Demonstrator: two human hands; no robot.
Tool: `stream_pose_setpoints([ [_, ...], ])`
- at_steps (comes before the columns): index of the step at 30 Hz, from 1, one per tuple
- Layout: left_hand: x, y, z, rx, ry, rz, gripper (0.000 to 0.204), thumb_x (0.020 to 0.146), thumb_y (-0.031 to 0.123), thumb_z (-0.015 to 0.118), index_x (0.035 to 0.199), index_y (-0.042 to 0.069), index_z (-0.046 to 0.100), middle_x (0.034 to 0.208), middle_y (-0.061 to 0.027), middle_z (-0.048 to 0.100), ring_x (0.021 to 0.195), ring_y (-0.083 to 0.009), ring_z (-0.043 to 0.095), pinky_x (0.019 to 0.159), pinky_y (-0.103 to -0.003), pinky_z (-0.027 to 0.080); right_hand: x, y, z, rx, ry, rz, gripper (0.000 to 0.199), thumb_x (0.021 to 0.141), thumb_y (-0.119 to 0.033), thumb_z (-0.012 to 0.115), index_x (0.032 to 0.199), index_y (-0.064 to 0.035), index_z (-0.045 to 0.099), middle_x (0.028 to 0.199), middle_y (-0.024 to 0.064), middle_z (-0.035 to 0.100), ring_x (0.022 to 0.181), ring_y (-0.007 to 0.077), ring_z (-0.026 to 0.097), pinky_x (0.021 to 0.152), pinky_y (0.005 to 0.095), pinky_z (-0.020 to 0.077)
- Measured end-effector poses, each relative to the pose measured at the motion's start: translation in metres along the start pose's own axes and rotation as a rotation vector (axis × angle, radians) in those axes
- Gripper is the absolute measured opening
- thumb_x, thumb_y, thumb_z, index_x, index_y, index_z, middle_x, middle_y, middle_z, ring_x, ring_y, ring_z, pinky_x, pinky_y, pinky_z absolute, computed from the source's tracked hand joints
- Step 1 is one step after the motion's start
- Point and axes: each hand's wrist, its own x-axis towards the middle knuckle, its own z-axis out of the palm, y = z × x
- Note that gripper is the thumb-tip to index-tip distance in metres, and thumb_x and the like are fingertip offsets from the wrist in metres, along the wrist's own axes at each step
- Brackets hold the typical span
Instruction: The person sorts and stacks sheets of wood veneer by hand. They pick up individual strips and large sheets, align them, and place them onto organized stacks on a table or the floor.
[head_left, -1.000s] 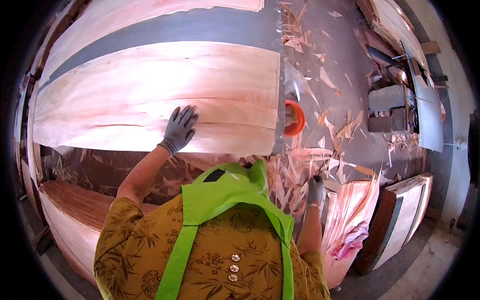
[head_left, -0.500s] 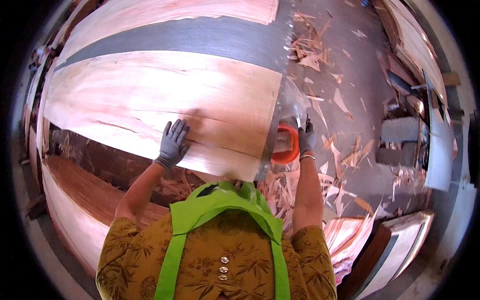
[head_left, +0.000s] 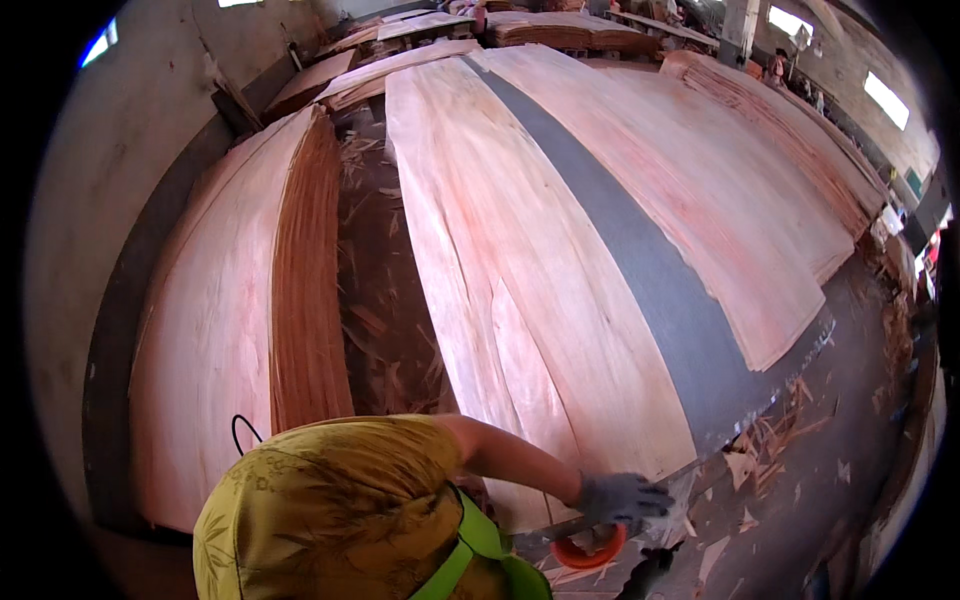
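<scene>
My left hand [head_left: 620,497], in a grey glove, lies on the near corner of a long pale veneer sheet [head_left: 520,290], with its fingers curled over the frayed edge. The bare forearm reaches there from my yellow sleeve at the lower left. Just below the hand an orange round tool [head_left: 590,551] sits at the sheet's edge. A dark shape at the lower rim beside the tool may be my right hand [head_left: 650,574]; too little of it shows to tell its grip. The sheet lies on a table with a dark grey strip [head_left: 650,280] running along it.
A thick stack of veneer [head_left: 250,320] stands at the left by the wall. More sheets [head_left: 730,190] lie beyond the grey strip, with further stacks at the back. Veneer scraps [head_left: 770,450] litter the floor at the right and the gap between the stacks.
The view has swung left and along the table. My left hand has slid from the middle of the sheet to its near corner, by the orange tool. My right hand has dropped almost out of view.
</scene>
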Motion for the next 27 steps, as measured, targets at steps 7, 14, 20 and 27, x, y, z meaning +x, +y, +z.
stream_pose_setpoints([
  [7, 0.08, 0.019, 0.094, -0.485, -0.409, -0.079, 0.053, 0.074, 0.029, 0.066, 0.123, 0.011, 0.054, 0.116, -0.0136, 0.059, 0.089, -0.0331, 0.061, 0.077, -0.04, 0.047, -0.109, -0.156, 0.0, -0.108, -0.118, 0.04, 0.014, 0.087, -0.016, 0.054, 0.083, -0.0037, 0.055, 0.072, 0.0031, 0.055, 0.063, 0.0124, 0.048, 0.056, 0.0272, 0.0399],
  [14, 0.082, 0.04, 0.052, -0.262, -0.744, 0.109, 0.033, 0.077, 0.035, 0.065, 0.1, 0.012, 0.069, 0.095, -0.0105, 0.067, 0.088, -0.028, 0.062, 0.075, -0.039, 0.047, -0.22, -0.217, -0.025, -0.549, 0.074, 0.14, 0.009, 0.087, -0.014, 0.057, 0.085, -0.0055, 0.057, 0.073, 0.0015, 0.055, 0.063, 0.0102, 0.046, 0.057, 0.0266, 0.0387],
  [20, 0.072, 0.017, 0.051, -0.464, -0.529, -0.041, 0.023, 0.077, 0.029, 0.062, 0.09, 0.011, 0.071, 0.087, -0.0101, 0.068, 0.08, -0.0253, 0.062, 0.074, -0.04, 0.046, -0.264, -0.11, -0.094, 0.417, 0.135, 0.279, 0.008, 0.086, -0.013, 0.058, 0.088, -0.0046, 0.058, 0.076, 0.0027, 0.055, 0.065, 0.0126, 0.048, 0.057, 0.0268, 0.0398],
  [27, 0.097, 0.075, 0.018, -0.456, 0.094, -0.269, 0.029, 0.084, 0.032, 0.055, 0.094, 0.007, 0.067, 0.084, -0.0163, 0.066, 0.079, -0.0299, 0.061, 0.072, -0.038, 0.047, -0.332, -0.164, -0.026, 0.219, 0.299, 0.112, 0.012, 0.085, -0.007, 0.059, 0.091, 0.0033, 0.056, 0.076, 0.0041, 0.053, 0.069, 0.0127, 0.05, 0.06, 0.0247, 0.0446],
])
